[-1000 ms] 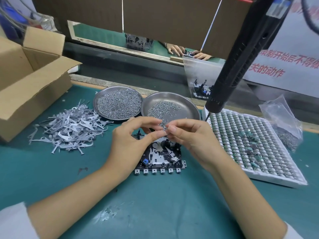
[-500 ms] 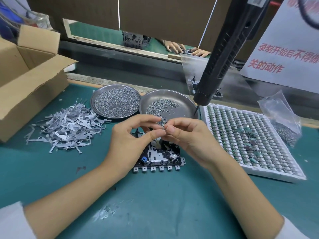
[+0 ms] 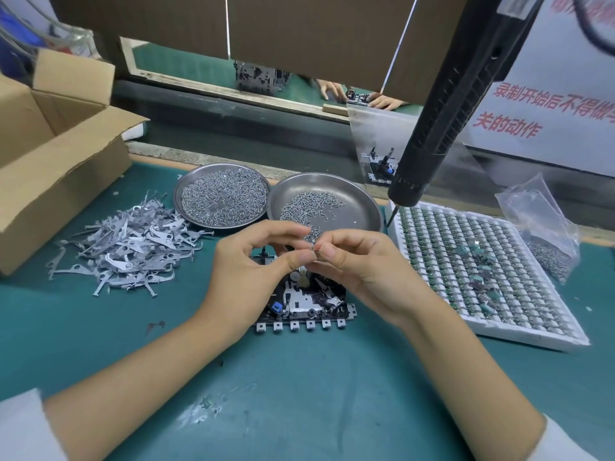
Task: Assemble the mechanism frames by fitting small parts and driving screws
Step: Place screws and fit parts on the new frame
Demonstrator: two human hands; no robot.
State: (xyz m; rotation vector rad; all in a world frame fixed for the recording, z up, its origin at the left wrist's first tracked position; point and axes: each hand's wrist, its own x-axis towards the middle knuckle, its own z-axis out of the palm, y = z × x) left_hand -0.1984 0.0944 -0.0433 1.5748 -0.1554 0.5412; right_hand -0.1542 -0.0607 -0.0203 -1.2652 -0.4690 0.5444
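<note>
Head view, frame: the mechanism frame (image 3: 304, 302) lies flat on the green bench (image 3: 299, 394), just in front of the two metal dishes.
Head view, left hand: the left hand (image 3: 248, 271) hovers above the frame, thumb and forefinger pinching a small part too tiny to identify.
Head view, right hand: the right hand (image 3: 359, 271) meets it fingertip to fingertip, pinching the same small part.
Head view, supplies: the near dish (image 3: 362, 207) of screws sits just behind the frame; a pile of metal levers (image 3: 129, 247) lies to the frame's left; a screwdriver (image 3: 442, 104) hangs to its upper right.
Handling: the part is probably light, stiff and easily dropped; a fingertip pinch suits it. The frame looks rigid but delicate on top; hold its edges.
</note>
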